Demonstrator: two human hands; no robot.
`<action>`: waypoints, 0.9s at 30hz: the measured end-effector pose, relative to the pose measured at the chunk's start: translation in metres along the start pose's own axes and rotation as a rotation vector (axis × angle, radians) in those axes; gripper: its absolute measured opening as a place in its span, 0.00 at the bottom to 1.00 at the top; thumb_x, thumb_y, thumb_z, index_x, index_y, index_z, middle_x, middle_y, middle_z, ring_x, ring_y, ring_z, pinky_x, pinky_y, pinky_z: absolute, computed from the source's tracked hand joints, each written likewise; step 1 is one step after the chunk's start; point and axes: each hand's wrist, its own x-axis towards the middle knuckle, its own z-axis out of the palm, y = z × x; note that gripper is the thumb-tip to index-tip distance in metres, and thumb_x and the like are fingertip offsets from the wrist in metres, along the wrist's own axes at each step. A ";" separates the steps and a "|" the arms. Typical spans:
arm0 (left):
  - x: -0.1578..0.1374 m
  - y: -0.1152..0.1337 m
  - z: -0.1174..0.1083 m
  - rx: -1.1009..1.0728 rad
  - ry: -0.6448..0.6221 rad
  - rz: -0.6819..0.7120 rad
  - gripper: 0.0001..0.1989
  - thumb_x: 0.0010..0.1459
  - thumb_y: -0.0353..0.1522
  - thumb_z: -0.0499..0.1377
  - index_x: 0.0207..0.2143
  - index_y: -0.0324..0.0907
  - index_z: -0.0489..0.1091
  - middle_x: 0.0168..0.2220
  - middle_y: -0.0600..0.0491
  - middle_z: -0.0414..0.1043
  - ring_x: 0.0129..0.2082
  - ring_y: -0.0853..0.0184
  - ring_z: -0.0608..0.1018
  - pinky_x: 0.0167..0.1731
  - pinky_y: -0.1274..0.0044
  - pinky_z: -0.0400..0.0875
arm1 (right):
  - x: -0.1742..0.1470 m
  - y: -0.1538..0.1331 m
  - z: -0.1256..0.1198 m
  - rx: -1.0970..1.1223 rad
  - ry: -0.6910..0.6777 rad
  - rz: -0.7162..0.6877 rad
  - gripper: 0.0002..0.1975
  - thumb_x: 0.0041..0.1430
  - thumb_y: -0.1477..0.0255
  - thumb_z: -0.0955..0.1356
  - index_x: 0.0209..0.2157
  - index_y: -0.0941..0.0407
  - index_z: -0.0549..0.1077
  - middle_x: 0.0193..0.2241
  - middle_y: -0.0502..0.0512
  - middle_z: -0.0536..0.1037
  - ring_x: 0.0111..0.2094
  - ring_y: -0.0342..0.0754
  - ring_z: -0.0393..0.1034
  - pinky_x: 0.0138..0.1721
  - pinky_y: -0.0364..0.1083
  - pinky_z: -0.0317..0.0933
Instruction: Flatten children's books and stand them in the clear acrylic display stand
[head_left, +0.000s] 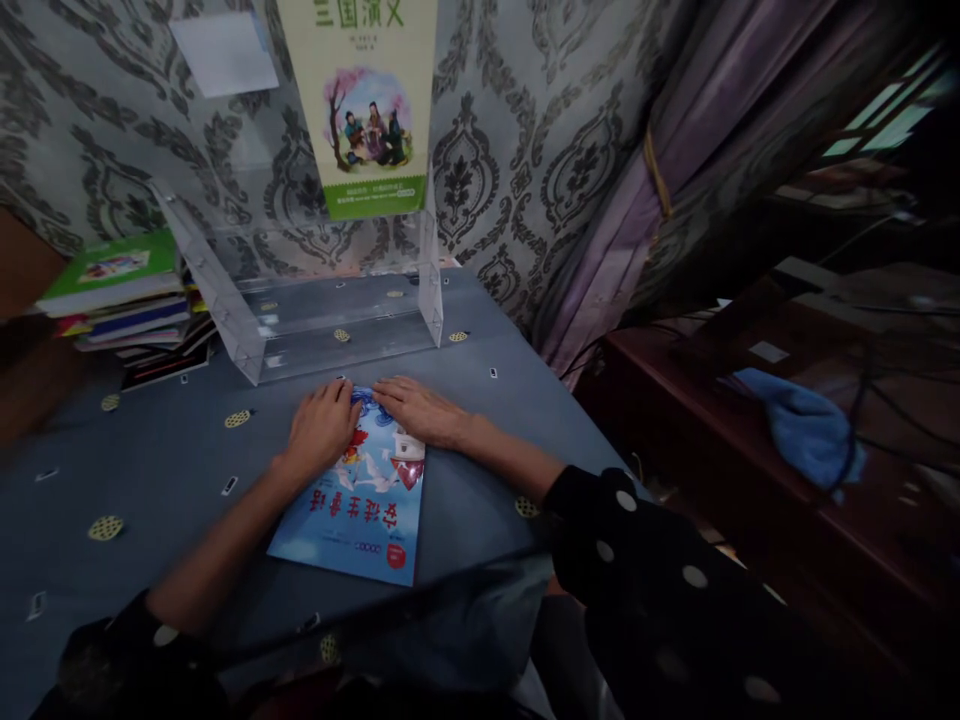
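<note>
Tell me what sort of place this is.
Probably a room in someone's home, perhaps a study corner: there's patterned wallpaper, a tied-back curtain, and a stack of books on the table.

We see the left hand (324, 422) and right hand (418, 410) resting upon a blue book (356, 505), near a clear rack (217, 290).

Head view forward, down over table (172, 465)
</note>
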 end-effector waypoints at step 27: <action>0.008 0.008 0.016 -0.208 -0.029 0.186 0.24 0.67 0.30 0.45 0.61 0.34 0.65 0.63 0.42 0.66 0.64 0.57 0.67 0.64 0.62 0.61 | -0.008 -0.053 0.020 0.099 0.257 0.464 0.24 0.69 0.70 0.61 0.62 0.67 0.65 0.63 0.69 0.67 0.67 0.55 0.57 0.68 0.57 0.51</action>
